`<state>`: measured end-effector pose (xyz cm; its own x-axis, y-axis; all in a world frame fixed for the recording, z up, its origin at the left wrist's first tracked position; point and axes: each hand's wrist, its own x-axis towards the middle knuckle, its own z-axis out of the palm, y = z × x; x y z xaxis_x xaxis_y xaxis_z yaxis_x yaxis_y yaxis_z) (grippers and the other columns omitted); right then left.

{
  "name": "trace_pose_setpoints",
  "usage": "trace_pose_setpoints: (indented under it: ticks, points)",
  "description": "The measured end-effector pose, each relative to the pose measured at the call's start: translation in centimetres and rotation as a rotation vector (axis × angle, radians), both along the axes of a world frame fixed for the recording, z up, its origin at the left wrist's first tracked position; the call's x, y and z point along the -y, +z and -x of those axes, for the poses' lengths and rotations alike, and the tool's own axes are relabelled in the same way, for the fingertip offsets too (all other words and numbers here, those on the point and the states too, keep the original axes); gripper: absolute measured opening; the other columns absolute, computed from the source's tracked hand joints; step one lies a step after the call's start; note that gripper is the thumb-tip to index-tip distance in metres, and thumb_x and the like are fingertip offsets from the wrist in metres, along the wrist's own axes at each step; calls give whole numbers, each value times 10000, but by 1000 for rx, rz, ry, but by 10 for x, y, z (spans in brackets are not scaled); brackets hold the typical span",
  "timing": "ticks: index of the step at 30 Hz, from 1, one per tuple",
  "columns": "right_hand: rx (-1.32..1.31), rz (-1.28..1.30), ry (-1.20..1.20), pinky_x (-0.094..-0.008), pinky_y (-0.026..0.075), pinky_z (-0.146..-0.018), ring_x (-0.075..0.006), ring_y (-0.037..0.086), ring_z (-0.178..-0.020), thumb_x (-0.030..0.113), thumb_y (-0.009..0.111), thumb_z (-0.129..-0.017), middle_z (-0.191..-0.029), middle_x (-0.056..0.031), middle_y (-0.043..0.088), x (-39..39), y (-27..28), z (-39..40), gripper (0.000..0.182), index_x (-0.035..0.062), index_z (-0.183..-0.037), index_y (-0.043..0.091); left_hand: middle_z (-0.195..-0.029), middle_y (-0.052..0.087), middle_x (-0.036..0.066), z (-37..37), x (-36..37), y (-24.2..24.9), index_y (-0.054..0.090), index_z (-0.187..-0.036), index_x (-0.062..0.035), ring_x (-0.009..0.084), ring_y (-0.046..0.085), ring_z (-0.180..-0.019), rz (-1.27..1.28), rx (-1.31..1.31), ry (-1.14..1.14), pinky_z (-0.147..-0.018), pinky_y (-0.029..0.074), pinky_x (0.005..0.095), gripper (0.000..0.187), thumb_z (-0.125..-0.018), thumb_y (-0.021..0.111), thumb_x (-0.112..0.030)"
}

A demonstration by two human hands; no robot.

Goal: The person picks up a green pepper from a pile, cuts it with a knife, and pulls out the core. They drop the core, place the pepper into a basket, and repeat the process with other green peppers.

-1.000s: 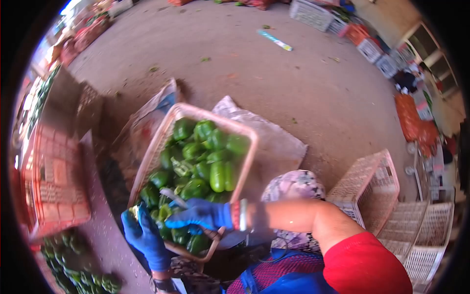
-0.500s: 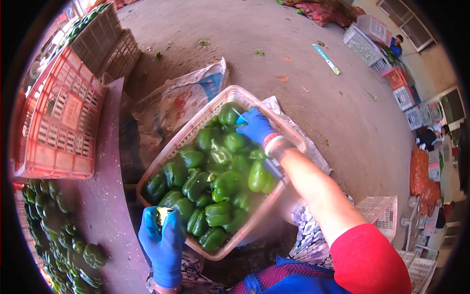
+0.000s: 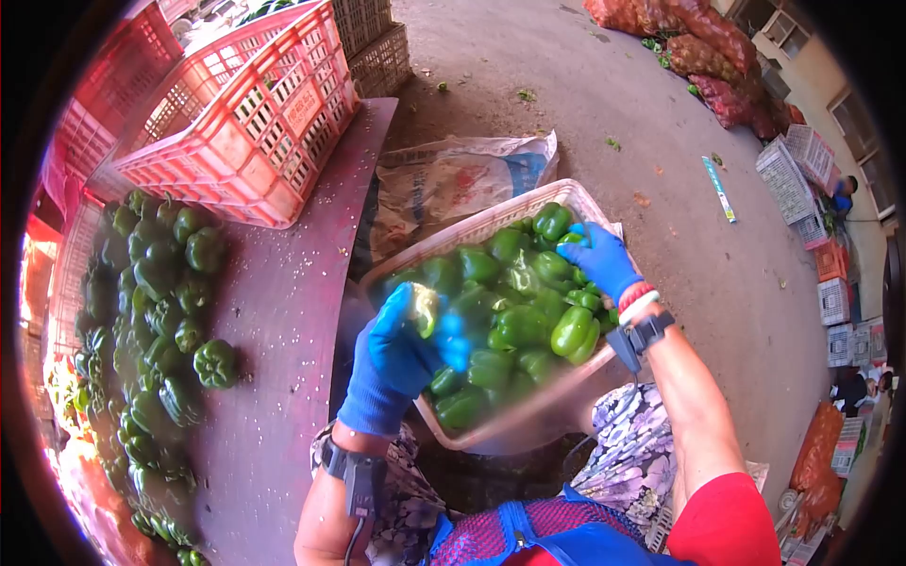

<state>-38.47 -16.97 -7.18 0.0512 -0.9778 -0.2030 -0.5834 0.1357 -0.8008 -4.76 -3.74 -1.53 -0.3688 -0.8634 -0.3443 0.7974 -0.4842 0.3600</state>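
Since the frame half a second earlier, the left hand had been brought up from the near left corner of the crate to over its left side, and the view had been swung so that more of the table was taken in. A pale piece was pinched in the left hand, raised above the load, perhaps so that it was kept apart from the peppers. At the crate's upper right corner, a pepper was grasped in the curled fingers of the right hand; whether it had been lifted, or whether anything else was held there, could not be told. The crate, filled with green peppers, was placed at the centre of the frame, just in front of the patterned trousers and near the table's edge, presumably so that it could be reached by both hands. At the left of the frame a heap of peppers was spread on the table, and a red crate was stood at the upper left, likely out of the hands' way.
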Motion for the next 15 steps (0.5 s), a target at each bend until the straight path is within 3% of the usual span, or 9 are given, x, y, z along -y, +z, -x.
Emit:
trace_pose_setpoints:
  ticks: [2,4,5,7,10,11,13,14,15]
  points:
    - [102,213,260,-378,530,-907,-224,647,-1083,222,781,-832,-1183,-120,691,-45,49,-45,427,34,-1200,674,-1006,696,198,8,-1,1,644,-1124,-29,346,695,-851,-28,35,-30,-803,586,498,422,-1020,513,-416]
    - [58,666,586,-397,524,-869,-302,648,-967,160,785,-800,-1109,-122,647,-81,80,-86,442,91,-1220,666,-1066,688,219,20,-5,-5,643,-1126,-53,365,694,-943,-3,14,-68,-868,576,514,405,-1016,521,-423]
    - [21,685,661,-420,527,-824,-344,628,-908,154,770,-801,-1043,-136,610,-95,96,-102,416,111,-1201,663,-1124,676,228,28,-8,7,641,-1124,-53,380,685,-995,87,32,-89,-886,565,537,400,-1014,527,-419]
    - [-51,680,671,-437,531,-778,-368,621,-895,174,771,-800,-1010,-152,598,-109,81,-117,388,105,-1165,660,-1164,664,234,42,-14,-5,649,-1120,-53,382,678,-1019,108,180,-132,-889,561,543,421,-1020,507,-437]
    - [39,786,536,-384,541,-687,-276,643,-780,205,768,-847,-951,-102,636,-101,47,-117,341,85,-1147,659,-1105,681,235,36,-10,-27,596,-1228,-54,370,697,-912,39,112,-327,-832,577,520,527,-1016,469,-521]
    - [244,558,421,-353,532,-655,-231,631,-737,215,756,-870,-925,-79,644,-102,46,-116,322,75,-1144,659,-1093,684,235,29,-8,-28,581,-1254,-55,370,699,-893,-11,-31,-404,-816,581,515,556,-1012,464,-543]
    - [619,94,170,-290,516,-593,-143,606,-650,236,733,-916,-871,-34,659,-101,53,-112,294,56,-1137,658,-1049,693,215,23,-5,-24,519,-1311,-49,325,708,-810,-39,376,-332,-733,599,447,552,-1002,520,-506]
    - [718,0,97,-218,478,-551,-53,550,-598,236,702,-955,-813,8,659,-97,55,-110,258,28,-1103,666,-1038,694,205,29,-5,-12,511,-1315,-45,304,708,-797,43,573,-252,-716,601,424,535,-1001,539,-477]
    - [753,-62,76,-218,472,-547,-56,551,-597,230,705,-951,-809,5,659,-95,57,-108,247,26,-1086,671,-1027,694,196,36,-6,2,503,-1319,-41,284,708,-784,125,767,-168,-699,603,402,519,-1001,557,-448]
